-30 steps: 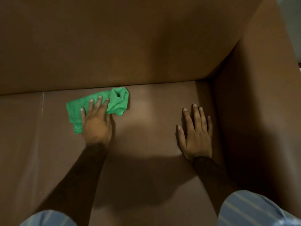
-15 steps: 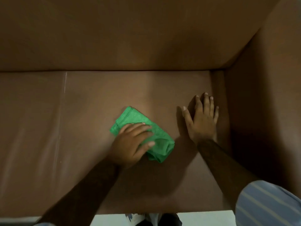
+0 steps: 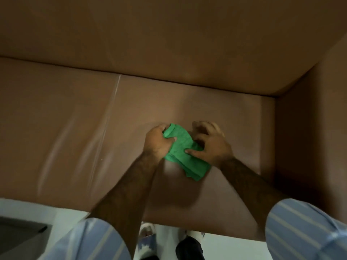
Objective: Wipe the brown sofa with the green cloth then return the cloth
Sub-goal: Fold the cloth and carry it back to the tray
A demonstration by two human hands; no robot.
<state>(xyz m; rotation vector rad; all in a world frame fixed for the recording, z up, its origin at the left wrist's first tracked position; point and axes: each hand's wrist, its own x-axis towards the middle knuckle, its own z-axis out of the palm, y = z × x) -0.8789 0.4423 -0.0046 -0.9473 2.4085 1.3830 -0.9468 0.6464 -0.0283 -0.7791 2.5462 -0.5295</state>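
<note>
The green cloth (image 3: 183,149) is bunched up over the seat of the brown sofa (image 3: 78,119), right of the seat's middle. My left hand (image 3: 157,141) grips the cloth's upper left end with curled fingers. My right hand (image 3: 210,143) holds the cloth's right side, thumb pressed on the fabric, the other fingers curled and blurred. A loose end of the cloth hangs down toward the front edge of the seat.
The sofa's backrest (image 3: 169,34) rises behind the seat and its armrest (image 3: 309,128) closes off the right side. A seam (image 3: 110,117) runs down the seat on the left. Below the seat's front edge lie pale floor (image 3: 28,207) and a dark object (image 3: 18,233) at the bottom left.
My left hand stopped pressing the cloth flat and gathered it up. My right hand left the seat beside the armrest and came over to take hold of the cloth.
</note>
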